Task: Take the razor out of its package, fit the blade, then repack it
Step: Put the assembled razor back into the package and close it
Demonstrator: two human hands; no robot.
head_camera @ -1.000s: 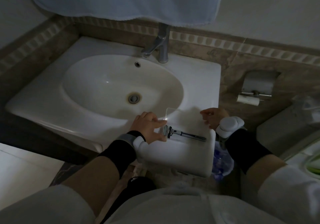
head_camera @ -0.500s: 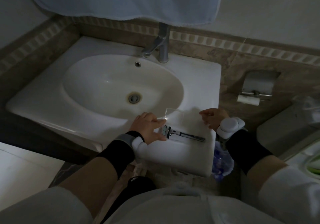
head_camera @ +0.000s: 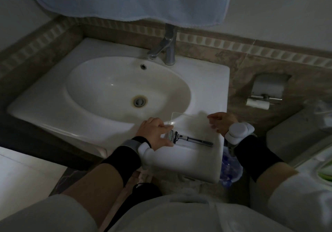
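A razor (head_camera: 190,139) with a silver head and a dark handle lies flat in a clear plastic package (head_camera: 190,124) on the front right corner of the white sink (head_camera: 212,91). The razor's head points left. My left hand (head_camera: 155,130) is at the package's left end, thumb and forefinger on either side of the razor head. My right hand (head_camera: 222,122) is at the package's right edge, its fingertips curled onto the clear plastic. In the dim light the package's outline is hard to make out.
The basin with its drain (head_camera: 139,101) and the tap (head_camera: 168,50) lie behind the hands. A pale towel (head_camera: 129,0) hangs above. A toilet-roll holder (head_camera: 265,95) is on the right wall, and a bin with a blue bag (head_camera: 230,167) stands below the sink corner.
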